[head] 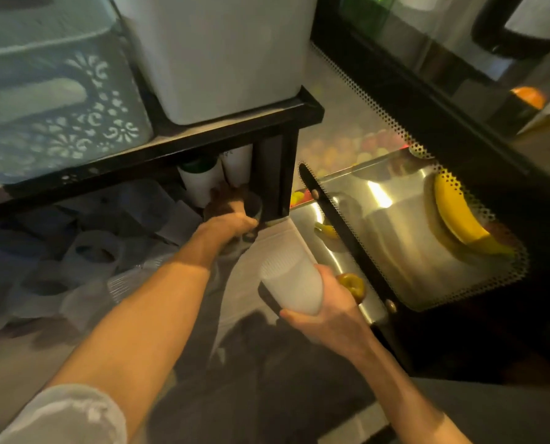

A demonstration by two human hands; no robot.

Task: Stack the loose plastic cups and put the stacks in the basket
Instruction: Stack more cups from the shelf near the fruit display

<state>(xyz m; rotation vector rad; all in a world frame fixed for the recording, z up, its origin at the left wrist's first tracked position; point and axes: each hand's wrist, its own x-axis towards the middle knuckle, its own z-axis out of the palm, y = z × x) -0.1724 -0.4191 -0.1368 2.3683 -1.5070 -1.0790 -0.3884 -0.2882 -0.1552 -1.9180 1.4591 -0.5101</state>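
My right hand (329,307) grips a stack of frosted white plastic cups (294,285), tilted with the open mouth up and to the left. My left hand (230,209) reaches under the black shelf (222,136) into the dark lower level. Its fingers curl around a clear plastic cup (255,208) standing beside the shelf post. Two white cups (200,184) stand just behind that hand. A pale blue patterned basket (59,107) sits on top of the shelf at the left.
A white bin (216,52) stands on the shelf beside the basket. Clear bags and containers (88,254) crowd the lower level at the left. A glass display case (405,225) with bananas (456,213) is at the right, close to my right hand.
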